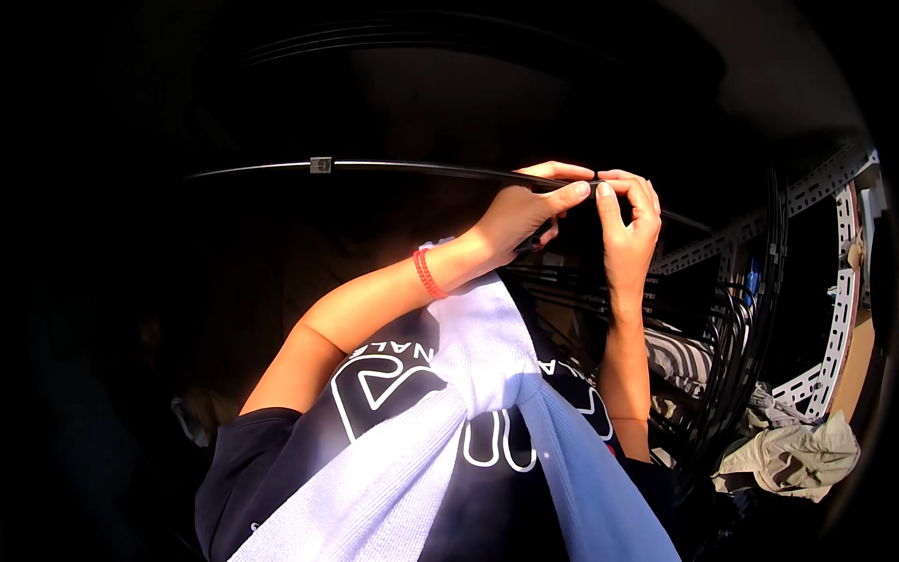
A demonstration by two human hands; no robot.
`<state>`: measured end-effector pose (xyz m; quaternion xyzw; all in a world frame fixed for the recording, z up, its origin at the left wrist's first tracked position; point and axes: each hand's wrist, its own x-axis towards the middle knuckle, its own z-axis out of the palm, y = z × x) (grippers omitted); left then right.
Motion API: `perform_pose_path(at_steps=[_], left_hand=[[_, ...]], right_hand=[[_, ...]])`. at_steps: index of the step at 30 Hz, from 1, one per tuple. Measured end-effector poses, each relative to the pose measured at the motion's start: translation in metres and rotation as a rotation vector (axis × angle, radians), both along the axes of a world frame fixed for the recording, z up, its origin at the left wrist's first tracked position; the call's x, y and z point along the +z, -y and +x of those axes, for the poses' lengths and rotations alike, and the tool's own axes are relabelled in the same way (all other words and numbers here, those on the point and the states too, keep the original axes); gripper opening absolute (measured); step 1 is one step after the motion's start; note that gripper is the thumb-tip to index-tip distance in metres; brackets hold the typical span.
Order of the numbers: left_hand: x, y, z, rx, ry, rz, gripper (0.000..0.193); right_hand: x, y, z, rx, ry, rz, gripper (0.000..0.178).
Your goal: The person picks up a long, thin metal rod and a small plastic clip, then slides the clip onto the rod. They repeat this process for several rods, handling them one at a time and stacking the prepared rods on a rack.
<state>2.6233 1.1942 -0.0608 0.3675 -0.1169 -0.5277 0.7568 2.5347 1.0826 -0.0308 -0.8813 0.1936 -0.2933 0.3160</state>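
Long, thin black flexible strip [421, 170] held roughly level in front of the chest, bowed slightly in this view; a small grey rectangular tag [321, 165] is carried on its left stretch. Near its right part the strip is gripped by the left hand [524, 211], thumb pressed along the near side, index finger laid along the far side. Just beside it, thumb to thumb, the strip is pinched by the right hand [632, 220], fingers narrowed to thumb and forefinger; the exact contact cannot be told, being partly hidden. A red beaded bracelet [429, 273] is worn on the left wrist. Below, a pale lavender ribbed knit cloth [496, 379] is knotted over a dark short-sleeved shirt [257, 459] with white outlined print. To the right, a bundle of black cables [740, 347] is seen near a white perforated metal frame [846, 281]; crumpled beige cloth [796, 454] is piled lower down. Surroundings at left are lost in shadow.
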Motion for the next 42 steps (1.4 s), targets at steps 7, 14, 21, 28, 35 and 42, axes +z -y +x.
perform_pose_path(at_steps=[7, 14, 21, 28, 35, 42], left_hand=[[-0.001, 0.014, -0.005, 0.084, 0.007, 0.034, 0.015], [-0.006, 0.023, -0.012, 0.102, 0.069, 0.030, 0.019], [-0.005, 0.023, -0.015, 0.085, 0.090, 0.021, 0.020], [-0.007, 0.023, -0.018, 0.029, 0.114, 0.042, 0.017], [-0.016, 0.027, -0.025, 0.087, 0.250, 0.202, 0.029], [-0.002, 0.029, -0.036, 0.149, 0.350, 0.243, 0.030]], right_hand=[[0.002, -0.001, -0.001, -0.082, -0.073, 0.038, 0.011], [0.008, 0.016, -0.008, 0.119, -0.317, -0.119, 0.024], [0.028, 0.041, -0.003, 0.323, -0.696, 0.058, 0.036], [0.044, 0.049, 0.001, 0.347, -0.978, 0.213, 0.043], [0.038, 0.054, 0.009, 0.431, -0.945, 0.145, 0.049], [0.029, 0.045, 0.011, 0.294, -0.963, 0.048, 0.046]])
